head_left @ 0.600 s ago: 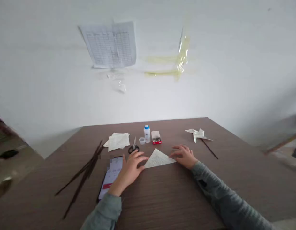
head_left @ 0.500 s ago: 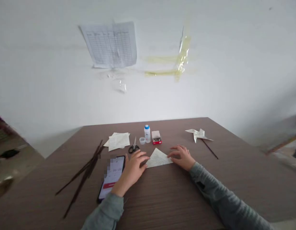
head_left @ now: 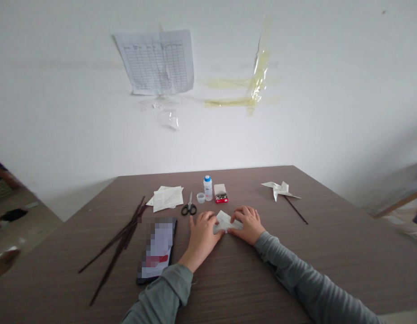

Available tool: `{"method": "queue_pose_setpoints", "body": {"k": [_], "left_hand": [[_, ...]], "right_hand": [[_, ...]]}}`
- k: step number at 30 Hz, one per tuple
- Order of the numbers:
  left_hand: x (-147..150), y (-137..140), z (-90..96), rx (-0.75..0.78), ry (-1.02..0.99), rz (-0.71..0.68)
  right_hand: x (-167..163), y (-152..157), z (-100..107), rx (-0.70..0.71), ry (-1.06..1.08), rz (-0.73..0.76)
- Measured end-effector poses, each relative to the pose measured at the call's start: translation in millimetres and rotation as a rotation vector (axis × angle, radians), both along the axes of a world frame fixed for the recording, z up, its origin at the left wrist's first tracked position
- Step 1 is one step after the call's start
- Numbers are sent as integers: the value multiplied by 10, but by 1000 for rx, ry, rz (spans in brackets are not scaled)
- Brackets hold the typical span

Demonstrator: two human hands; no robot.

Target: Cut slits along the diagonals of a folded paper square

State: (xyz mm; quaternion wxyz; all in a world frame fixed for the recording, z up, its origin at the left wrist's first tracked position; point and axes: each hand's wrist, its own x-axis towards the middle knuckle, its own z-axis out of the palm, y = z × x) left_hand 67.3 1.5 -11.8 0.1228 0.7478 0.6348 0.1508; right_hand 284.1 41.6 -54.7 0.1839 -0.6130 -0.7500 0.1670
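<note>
Triangular paper (head_left: 223, 221) being handled on wood-grained table (head_left: 242, 279).
Text-lined surface is being touched by left hand (head_left: 204, 231) and right hand (head_left: 248, 226), both half-curled; grip can't be told.

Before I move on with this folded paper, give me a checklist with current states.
1. Hands at the paper: ok; left hand and right hand are at opposite sides of the folded paper.
2. Paper fully visible: not ok; fingers cover parts.
3. Edges aligned: cannot tell; partly hidden.
4. Bottle upright, blue cap on: ok.
5. Red box open: ok.
6. Pinwheel apart from hands: ok.
</note>
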Motion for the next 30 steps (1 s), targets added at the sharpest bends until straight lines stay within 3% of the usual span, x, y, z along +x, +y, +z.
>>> {"method": "queue_pose_setpoints", "body": {"k": [15,23,30], "left_hand": [[-22,30,3,3,29,-6],[-168,38,52,-60,21,28],[-318,1,60,-29,35,26]], "right_hand": [[3,-19,177,-100,-37,-42],[38,-1,223,-159,-30,-45],[212,24,232,-137,-34,-53]]}}
